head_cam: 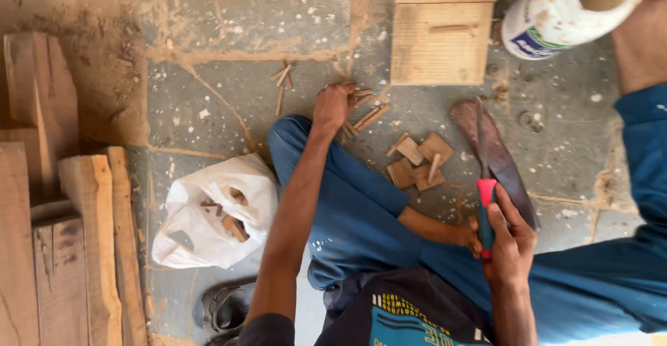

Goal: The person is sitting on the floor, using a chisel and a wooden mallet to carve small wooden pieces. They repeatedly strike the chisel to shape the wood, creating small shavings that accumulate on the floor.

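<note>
Dusty grey floor [229, 33] streaked with sawdust, filling most of the view. Stacked rough planks [62, 242] along the left edge, pale brown and splintered. Blue trousers [361, 214] folded cross-legged at the centre. White plastic bag [215, 214] beside the left knee, crumpled open, with small wood offcuts showing inside. Square wooden board [438, 44] lying flat near the top, a thin strip resting on it. White cylindrical container [570, 5] at the top right, tilted, open mouth facing the camera. Dark, worn sandal [226, 308] near the bottom by the bag.

Chisel [484, 179] on the right: red and blue handle, narrow dark blade pointing away across a long brownish piece of wood. Right hand [511, 245] wrapped tightly round the handle, fingers fully curled. Small pile of flat wood chips [420, 162] just left of the blade. Left hand [333, 106] stretched forward to the floor, fingers bunched down over a scatter of thin wooden sticks [365, 113], touching them; whether any is actually pinched cannot be told.
</note>
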`<move>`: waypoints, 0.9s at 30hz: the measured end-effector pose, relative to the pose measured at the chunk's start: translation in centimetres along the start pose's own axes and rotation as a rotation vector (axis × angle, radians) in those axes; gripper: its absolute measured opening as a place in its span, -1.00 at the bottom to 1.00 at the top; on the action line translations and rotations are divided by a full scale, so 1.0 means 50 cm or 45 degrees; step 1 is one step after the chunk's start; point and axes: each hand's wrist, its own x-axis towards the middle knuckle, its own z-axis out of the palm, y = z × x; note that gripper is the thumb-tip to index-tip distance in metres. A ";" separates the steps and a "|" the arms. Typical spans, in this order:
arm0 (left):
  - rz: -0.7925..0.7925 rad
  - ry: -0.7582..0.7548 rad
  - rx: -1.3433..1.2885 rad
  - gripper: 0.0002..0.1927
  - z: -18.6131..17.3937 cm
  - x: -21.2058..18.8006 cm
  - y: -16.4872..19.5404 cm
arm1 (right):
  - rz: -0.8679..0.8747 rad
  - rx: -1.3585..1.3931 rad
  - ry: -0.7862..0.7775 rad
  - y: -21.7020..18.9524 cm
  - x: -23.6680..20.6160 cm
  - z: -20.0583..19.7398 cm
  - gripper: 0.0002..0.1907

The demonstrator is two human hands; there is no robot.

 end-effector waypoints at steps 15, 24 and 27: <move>-0.072 0.174 -1.784 -0.62 -0.041 -0.106 0.182 | -0.139 0.145 0.261 0.015 -0.035 -0.128 -0.50; 0.071 0.078 -2.056 -0.72 -0.086 -0.095 0.257 | -0.188 0.088 0.220 -0.031 -0.005 -0.096 -0.50; 0.004 0.071 -2.064 -0.71 -0.076 -0.085 0.252 | -0.197 0.096 0.225 -0.031 -0.002 -0.099 -0.50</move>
